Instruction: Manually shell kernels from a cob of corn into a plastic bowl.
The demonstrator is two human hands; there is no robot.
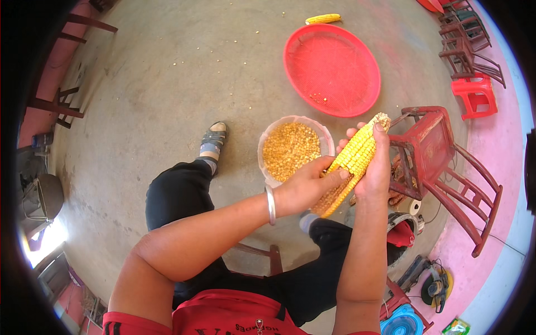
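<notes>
An ear of yellow corn (356, 157) lies slanted across both hands, its tip up and to the right. My right hand (375, 163) grips the ear's upper part, thumb near the tip. My left hand (312, 182), with a silver bangle at the wrist, presses its thumb and fingers on the lower kernels, where part of the cob is bare. Just beyond that hand on the floor is a round plastic basket (264, 161) with loose corn kernels (289, 146) in it. Beyond the basket stands a wide red plastic sieve tray (335, 71) with a few kernels; another corn ear (323, 19) lies past its far rim.
A red wooden chair (435, 146) stands close at the right, with bare cobs (395, 171) behind its legs. Farther right are a red plastic stool (474, 96) and more chairs (456, 50). Scattered kernels dot the concrete floor. A power tool (437, 289) lies at lower right.
</notes>
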